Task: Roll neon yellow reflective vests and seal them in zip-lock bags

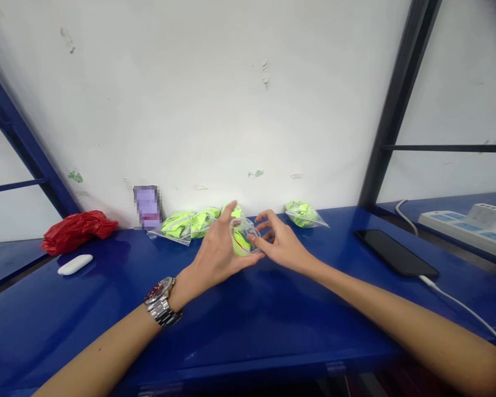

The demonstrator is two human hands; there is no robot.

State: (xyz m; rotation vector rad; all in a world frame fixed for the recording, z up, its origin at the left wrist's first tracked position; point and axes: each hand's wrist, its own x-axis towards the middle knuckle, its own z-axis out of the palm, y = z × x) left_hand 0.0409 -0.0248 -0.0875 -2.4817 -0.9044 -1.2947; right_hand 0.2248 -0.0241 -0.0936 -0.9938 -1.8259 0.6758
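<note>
Between my hands is a clear plastic bag (242,243) with folded neon-yellow fabric inside, a thin red line showing on it. My left hand (217,245), with a metal watch (162,300) at the wrist, curves round the bag's left side, its thumb beneath. From the right, my right hand (283,242) grips the bag's edge with thumb and bent fingers. Part of the bag is hidden by the fingers. Similar bagged neon-yellow bundles (178,225) lie behind my left hand against the wall, and another bagged bundle (302,214) sits farther right.
On the blue table (240,331) at left are a red plastic bag (80,230), a white case (75,264) and a blurred-out upright phone-like object (147,207). To the right lie a black phone (394,252) on a white cable (463,306) and a power strip (467,226).
</note>
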